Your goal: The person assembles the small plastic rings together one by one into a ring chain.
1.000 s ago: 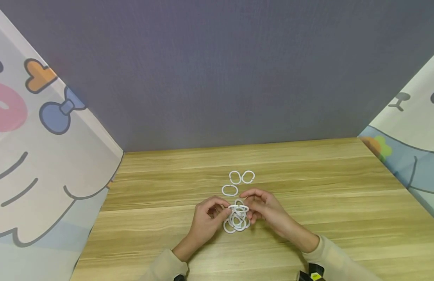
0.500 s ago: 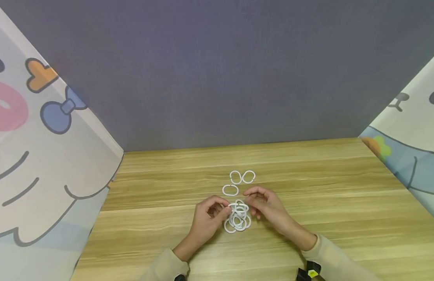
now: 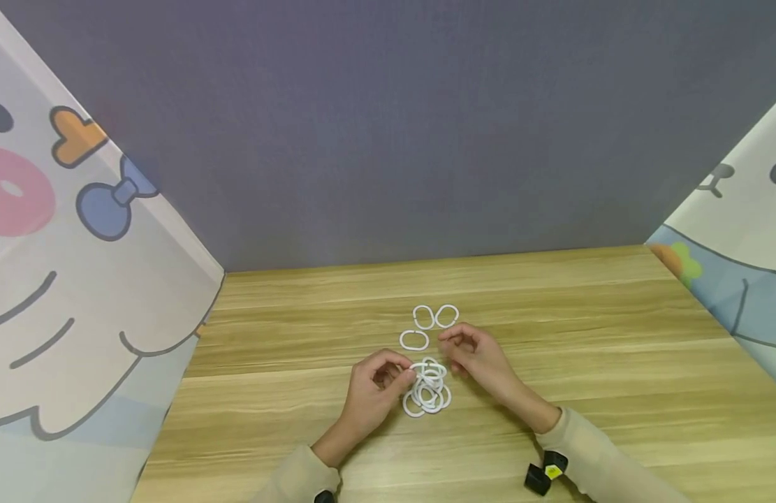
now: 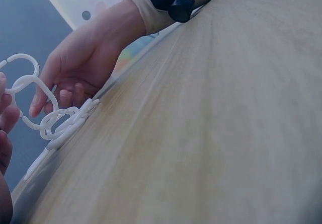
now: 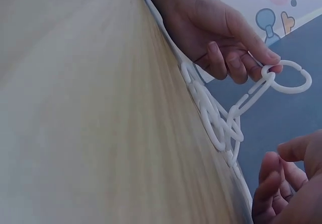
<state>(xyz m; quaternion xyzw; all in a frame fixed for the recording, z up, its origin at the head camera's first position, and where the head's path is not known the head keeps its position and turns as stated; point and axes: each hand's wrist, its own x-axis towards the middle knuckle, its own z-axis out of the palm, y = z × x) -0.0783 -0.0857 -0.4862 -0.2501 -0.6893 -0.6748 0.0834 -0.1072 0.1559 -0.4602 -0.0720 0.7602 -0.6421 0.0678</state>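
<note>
My left hand (image 3: 378, 391) pinches a white oval plastic link (image 5: 292, 89) between thumb and index finger. It is the raised end of a chain of similar white links (image 5: 215, 116), several of them heaped on the tabletop below the hand. My right hand (image 3: 485, 363) is just right of the heap, its fingers loosely bent and the thumb near the index finger, with nothing seen in its grasp. Beyond the heap, a loose white link (image 3: 414, 349) lies flat, close to the right fingertips.
Two more loose links lie farther back on the wooden table (image 3: 287, 314): a left one (image 3: 418, 327) and a right one (image 3: 446, 327). A grey panel (image 3: 413, 140) rises behind the table, and cartoon-printed panels stand at both sides. A black wrist camera (image 3: 538, 479) sits by the right sleeve.
My right hand has drawn away from the chain, moving slightly up and right. My left hand keeps its pinch on the raised link, and the loose links lie as before.
</note>
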